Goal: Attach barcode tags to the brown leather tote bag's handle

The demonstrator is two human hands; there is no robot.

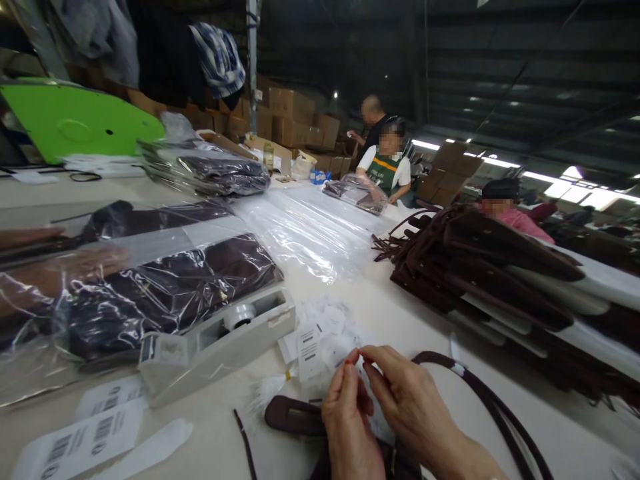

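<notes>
My left hand (pixel 347 417) and my right hand (pixel 410 400) meet at the bottom centre, fingertips pinched together on a small white tag (pixel 356 365). Below them lies a dark brown bag (pixel 295 417) with its long straps (pixel 493 403) curving off to the right. Just beyond my fingers sits a heap of small white tags and sachets (pixel 323 333). A white tape dispenser (pixel 220 340) lies to the left of the heap.
Brown bags wrapped in clear plastic (pixel 165 287) lie at left, with barcode labels (pixel 80 437) in front. A stack of unwrapped brown bags (pixel 480 267) fills the right. Clear plastic sleeves (pixel 310 227) spread mid-table. Three people work at the far end near cartons (pixel 293 117).
</notes>
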